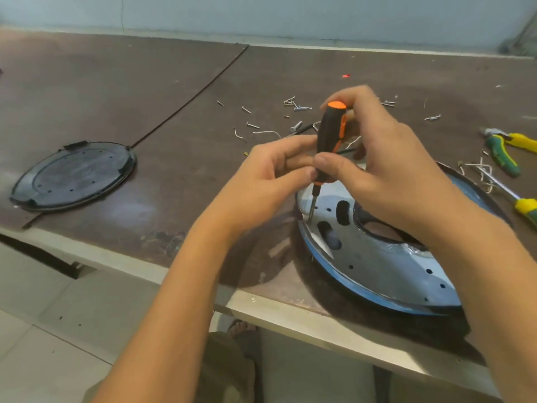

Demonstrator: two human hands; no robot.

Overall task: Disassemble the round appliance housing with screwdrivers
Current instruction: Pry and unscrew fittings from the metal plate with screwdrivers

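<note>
Round housing (377, 257): lies flat on the worktable (174, 82), near its front edge and to the right; a grey metal plate pierced with holes and slots faces up inside a blue rim, and the right forearm hides part of the far side.
Screwdriver (329, 135): black handle with orange cap and stripe, nearly upright and leaning a little to the right at the top; its thin shaft runs down to the left edge of the metal plate, where the tip meets it just inside the rim.
Left hand (270, 175): comes in from the left, fingertips curled and pinching the lower end of the handle, just above the shaft.
Right hand (392, 170): wraps the handle from the right, thumb pressed on the lower part opposite the left fingertips, fingers curled round the top by the orange cap.
Black round cover (74, 175): lies flat on the table well to the left, apart from the housing.
Loose screws (293, 104): scattered with bits of white wire on the table beyond the hands.
Pliers (502, 149): green and yellow grips, at the right edge.
Second screwdriver (523, 206): yellow and green handle, just beside the housing's right side, below the pliers.
</note>
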